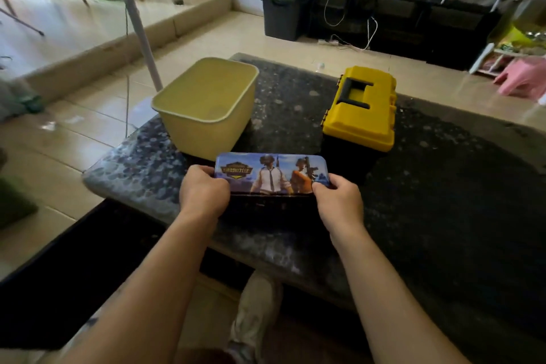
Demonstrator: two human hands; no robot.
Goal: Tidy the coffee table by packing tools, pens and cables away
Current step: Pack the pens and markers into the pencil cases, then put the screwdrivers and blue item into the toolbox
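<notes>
Dark speckled coffee table (443,186): left hand (204,190) and right hand (339,201) grip the printed pencil case (270,174).

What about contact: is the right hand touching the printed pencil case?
Touching. The head view shows the right hand gripping the pencil case at its right end, thumb pressed on its printed top, with no gap.

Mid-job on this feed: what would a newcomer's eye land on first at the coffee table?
First the pencil case with its bright printed picture, near the front edge of the dark speckled table, held at its ends by the left hand and the right hand. Behind it stand an open pale yellow tub on the left and a yellow toolbox, lid shut, on the right.
</notes>
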